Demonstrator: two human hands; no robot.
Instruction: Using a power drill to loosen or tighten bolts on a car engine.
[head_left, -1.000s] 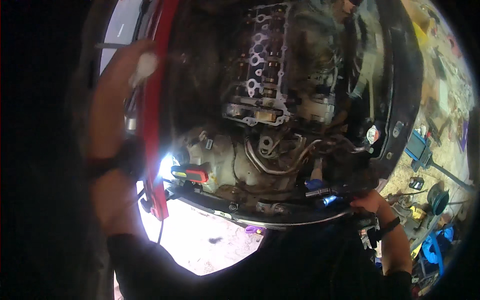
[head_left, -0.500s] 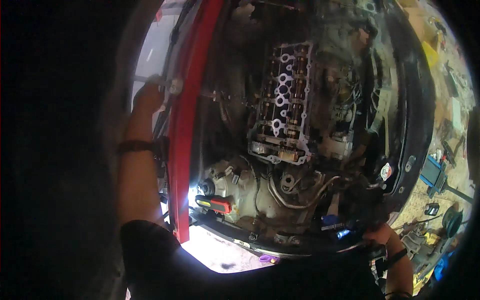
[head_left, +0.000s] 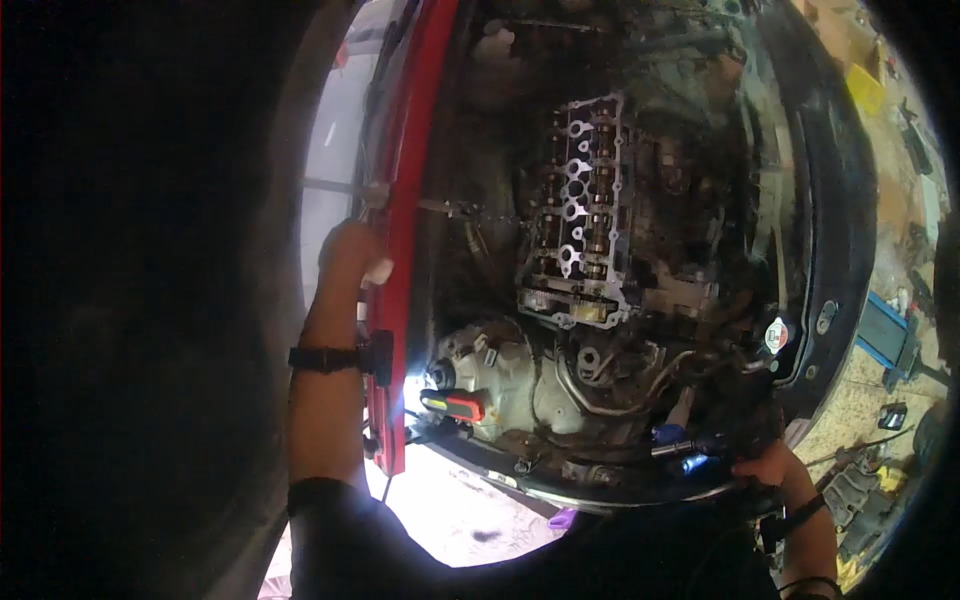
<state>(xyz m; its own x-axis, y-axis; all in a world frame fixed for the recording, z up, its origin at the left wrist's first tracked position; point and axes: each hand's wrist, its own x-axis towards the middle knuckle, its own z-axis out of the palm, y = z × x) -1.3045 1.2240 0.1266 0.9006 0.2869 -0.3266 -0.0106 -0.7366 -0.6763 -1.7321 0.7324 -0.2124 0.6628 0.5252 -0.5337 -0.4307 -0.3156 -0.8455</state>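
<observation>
My left hand [head_left: 350,250] is beside the long red bar [head_left: 407,230] on the left, below a pale metal fitting [head_left: 376,194]. Its thumb points toward the bar; its other fingers are too blurred to read. At the lower right, my right hand [head_left: 765,466] is closed round a dark tool, its body mostly lost in shadow. From the tool's side a bright metal shaft [head_left: 672,449] points left, and a small bluish light [head_left: 694,463] shines below it. Between my arms is an uncovered engine top [head_left: 575,210], with camshafts and gears showing in a pale frame.
A red and black work lamp [head_left: 455,405] glows beside a pale metal housing [head_left: 530,385]. A curved metal pipe [head_left: 610,405] crosses in front of the engine. A blue floor jack [head_left: 885,335] and loose parts [head_left: 855,500] lie on the floor to the right.
My left hand has come nearer me along the red bar, away from the pale fitting. My right hand stays about where it was, and the whole view has shifted slightly.
</observation>
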